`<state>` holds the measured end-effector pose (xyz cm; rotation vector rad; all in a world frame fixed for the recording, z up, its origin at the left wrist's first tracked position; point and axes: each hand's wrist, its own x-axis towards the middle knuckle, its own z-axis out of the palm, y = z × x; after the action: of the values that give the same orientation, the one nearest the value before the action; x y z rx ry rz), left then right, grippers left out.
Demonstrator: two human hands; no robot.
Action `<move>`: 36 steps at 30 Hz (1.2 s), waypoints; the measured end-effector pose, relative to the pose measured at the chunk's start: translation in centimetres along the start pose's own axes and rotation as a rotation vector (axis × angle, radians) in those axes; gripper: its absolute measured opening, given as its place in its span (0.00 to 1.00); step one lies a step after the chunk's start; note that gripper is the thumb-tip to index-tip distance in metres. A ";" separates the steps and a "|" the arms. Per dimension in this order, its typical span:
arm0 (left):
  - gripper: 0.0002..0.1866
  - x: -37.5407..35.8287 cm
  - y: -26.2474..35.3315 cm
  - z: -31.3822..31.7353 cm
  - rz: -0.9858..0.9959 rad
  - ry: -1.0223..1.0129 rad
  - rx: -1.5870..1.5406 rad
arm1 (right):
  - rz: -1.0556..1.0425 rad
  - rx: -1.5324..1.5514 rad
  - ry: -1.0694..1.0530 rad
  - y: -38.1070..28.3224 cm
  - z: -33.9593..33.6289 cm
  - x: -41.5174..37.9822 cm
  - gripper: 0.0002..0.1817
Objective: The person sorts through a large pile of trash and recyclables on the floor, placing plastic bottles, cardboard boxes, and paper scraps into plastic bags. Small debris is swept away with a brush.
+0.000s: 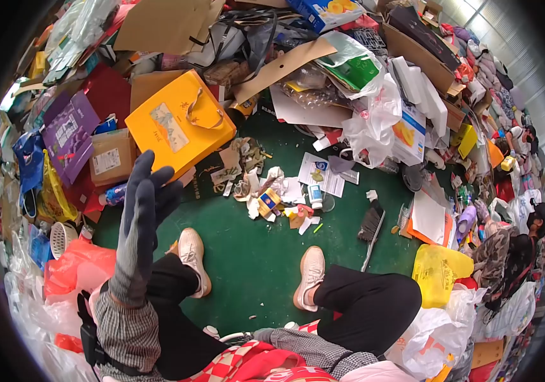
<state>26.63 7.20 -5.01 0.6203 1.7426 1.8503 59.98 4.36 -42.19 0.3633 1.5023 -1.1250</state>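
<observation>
My left hand point(137, 226), in a grey glove with dark palm and fingers, is raised on the left with fingers stretched out and nothing in them. Its fingertips overlap the lower edge of a yellow-orange gift box point(180, 124) with a cord handle. Behind the fingers sits a brown cardboard carton point(112, 156) with a white label. At my lap, my right hand point(263, 334) shows only as a bit of grey at the end of a checked sleeve; its fingers are hidden.
Mixed waste is heaped around the green floor point(240, 267). Paper scraps and a small white bottle point(315, 196) lie ahead of my shoes. A black brush point(371, 223) rests at the right, near a yellow plastic container point(441, 274). Red and white plastic bags point(81, 267) crowd the left.
</observation>
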 end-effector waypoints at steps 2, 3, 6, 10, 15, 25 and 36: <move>0.33 0.4 0.1 0.6 -0.050 0.003 0.022 | 0.004 0.092 0.063 0.2 -0.6 0.6 0.25; 0.33 0.8 0.1 0.7 -0.080 0.003 0.036 | 0.007 0.134 0.082 0.4 -1.0 0.5 0.25; 0.33 2.9 -0.5 1.2 -0.116 0.012 0.060 | 0.004 0.232 0.114 0.7 -2.0 0.1 0.24; 0.33 5.9 -1.2 1.4 -0.142 0.010 0.066 | 0.002 0.301 0.134 0.5 -3.5 0.7 0.23; 0.31 9.3 -2.2 1.4 -0.133 0.004 0.086 | -0.014 0.322 0.125 -0.4 -5.0 1.3 0.22; 0.30 13.1 -6.5 1.2 -0.246 -0.130 0.034 | 0.003 0.289 -0.026 -1.5 -6.9 3.1 0.19; 0.32 24.6 -10.7 2.6 -0.017 -0.269 0.517 | 0.018 0.340 0.022 -3.8 -16.3 3.8 0.17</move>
<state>10.26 25.56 -16.07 0.9933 2.0296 1.2266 46.37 14.14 -45.95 0.6220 1.3224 -1.3683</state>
